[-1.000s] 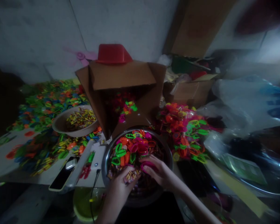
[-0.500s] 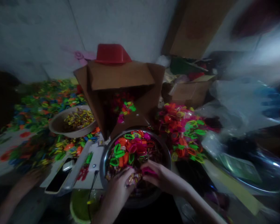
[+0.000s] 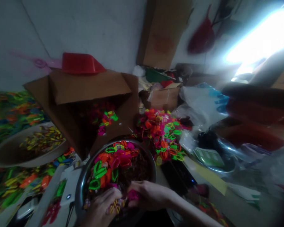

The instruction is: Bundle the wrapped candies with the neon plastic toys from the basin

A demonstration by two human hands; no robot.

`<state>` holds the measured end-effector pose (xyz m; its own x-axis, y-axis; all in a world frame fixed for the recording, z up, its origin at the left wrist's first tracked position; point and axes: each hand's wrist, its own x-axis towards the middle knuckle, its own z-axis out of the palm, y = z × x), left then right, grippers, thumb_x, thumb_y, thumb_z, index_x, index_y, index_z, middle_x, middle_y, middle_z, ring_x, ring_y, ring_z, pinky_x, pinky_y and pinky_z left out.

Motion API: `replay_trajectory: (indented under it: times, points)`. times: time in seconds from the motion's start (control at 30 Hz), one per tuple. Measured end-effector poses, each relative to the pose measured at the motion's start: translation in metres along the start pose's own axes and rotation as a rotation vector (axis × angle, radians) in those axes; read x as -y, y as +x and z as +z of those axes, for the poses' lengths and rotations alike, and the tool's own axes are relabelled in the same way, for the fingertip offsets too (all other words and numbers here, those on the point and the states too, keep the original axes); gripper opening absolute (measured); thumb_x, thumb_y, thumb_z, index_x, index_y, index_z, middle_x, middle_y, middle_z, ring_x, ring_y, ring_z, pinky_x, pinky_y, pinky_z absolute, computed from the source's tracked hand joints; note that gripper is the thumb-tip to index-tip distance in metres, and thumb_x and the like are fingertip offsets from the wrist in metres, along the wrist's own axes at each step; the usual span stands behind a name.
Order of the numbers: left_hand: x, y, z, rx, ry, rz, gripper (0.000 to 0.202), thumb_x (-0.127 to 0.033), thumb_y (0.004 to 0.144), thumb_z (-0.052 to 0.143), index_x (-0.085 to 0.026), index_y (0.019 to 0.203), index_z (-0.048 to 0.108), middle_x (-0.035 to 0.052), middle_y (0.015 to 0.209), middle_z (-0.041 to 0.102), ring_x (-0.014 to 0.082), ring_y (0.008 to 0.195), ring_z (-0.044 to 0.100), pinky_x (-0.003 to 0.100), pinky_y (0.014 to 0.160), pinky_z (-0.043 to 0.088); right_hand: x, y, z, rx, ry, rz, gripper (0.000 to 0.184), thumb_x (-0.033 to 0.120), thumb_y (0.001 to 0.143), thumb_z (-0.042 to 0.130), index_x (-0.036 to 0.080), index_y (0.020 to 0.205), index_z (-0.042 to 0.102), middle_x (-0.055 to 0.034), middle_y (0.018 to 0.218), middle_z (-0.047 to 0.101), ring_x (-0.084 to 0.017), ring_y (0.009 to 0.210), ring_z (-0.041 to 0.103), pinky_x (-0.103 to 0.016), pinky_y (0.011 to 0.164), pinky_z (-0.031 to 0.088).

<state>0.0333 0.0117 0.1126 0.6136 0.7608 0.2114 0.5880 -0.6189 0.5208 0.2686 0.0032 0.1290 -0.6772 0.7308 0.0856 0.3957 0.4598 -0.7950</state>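
Both my hands work at the near side of a round metal bowl point(image 3: 81, 186) filled with small bright plastic clips point(image 3: 113, 160) in pink, orange and green. My left hand point(image 3: 103, 206) is curled around a little bunch of small yellowish pieces. My right hand point(image 3: 148, 195) pinches a pink clip point(image 3: 133, 195) right beside the left fingers. The two hands touch over the bowl's dark lower part.
An open cardboard box point(image 3: 85, 101) on its side holds more clips, with a red plastic tub point(image 3: 80, 63) on top. A beige bowl point(image 3: 11, 157) of yellowish pieces sits left. A pile of clips point(image 3: 163, 132) lies right, beside plastic bags point(image 3: 203, 104) and clutter.
The view has swung right and down, shifting everything leftward. My hands stay together in the bowl, with the pink clip still pinched. Another person's arm seen at lower left has left the view.
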Motion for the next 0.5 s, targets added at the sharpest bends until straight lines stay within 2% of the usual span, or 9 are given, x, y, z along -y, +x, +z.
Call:
replay_trajectory:
  times: [0.1,0.2,0.3,0.43,0.5]
  points:
    - [-0.001,0.002,0.004,-0.039,0.018,0.056,0.023,-0.011,0.071,0.056,-0.027,0.082,0.067,-0.0041,0.086,0.075,0.0133,0.080,0.071,0.012,0.073,0.053,0.002,-0.004,0.001,-0.014,-0.072,-0.036,0.019,0.030,0.087,0.054,0.018,0.102,0.057,-0.0058,0.095,0.063,-0.014,0.077,0.060,-0.020,0.066,0.044]
    - [-0.003,0.004,0.004,-0.072,0.037,0.130,0.025,-0.011,0.069,0.056,-0.027,0.084,0.067,-0.0042,0.087,0.075,0.0133,0.079,0.071,0.012,0.072,0.053,0.002,-0.005,0.002,-0.064,-0.142,-0.030,0.015,0.030,0.087,0.053,0.017,0.094,0.056,-0.0036,0.085,0.062,-0.012,0.069,0.058,-0.018,0.060,0.041]
    - [-0.010,0.007,-0.002,-0.045,0.037,0.124,0.029,-0.008,0.070,0.053,-0.027,0.087,0.066,-0.0044,0.085,0.074,0.0122,0.079,0.070,0.012,0.073,0.052,0.005,-0.006,0.001,-0.098,-0.137,-0.026,0.010,0.027,0.086,0.053,0.017,0.088,0.055,-0.0020,0.082,0.061,-0.010,0.070,0.056,-0.017,0.063,0.041]
    - [-0.022,0.009,-0.012,0.018,0.038,0.131,0.032,-0.008,0.072,0.054,-0.026,0.095,0.067,-0.0012,0.096,0.073,0.0150,0.089,0.069,0.017,0.081,0.051,0.008,-0.007,-0.003,-0.080,-0.074,-0.023,0.011,0.026,0.085,0.056,0.018,0.092,0.056,-0.0017,0.088,0.061,-0.010,0.072,0.056,-0.017,0.064,0.041]
    - [-0.028,0.011,-0.014,0.060,0.019,0.083,0.029,-0.008,0.072,0.054,-0.025,0.092,0.067,-0.0009,0.095,0.073,0.0157,0.090,0.068,0.019,0.082,0.051,0.006,-0.007,-0.003,-0.061,-0.062,-0.029,0.009,0.026,0.085,0.056,0.019,0.089,0.058,-0.0004,0.085,0.061,-0.009,0.070,0.054,-0.018,0.063,0.041]
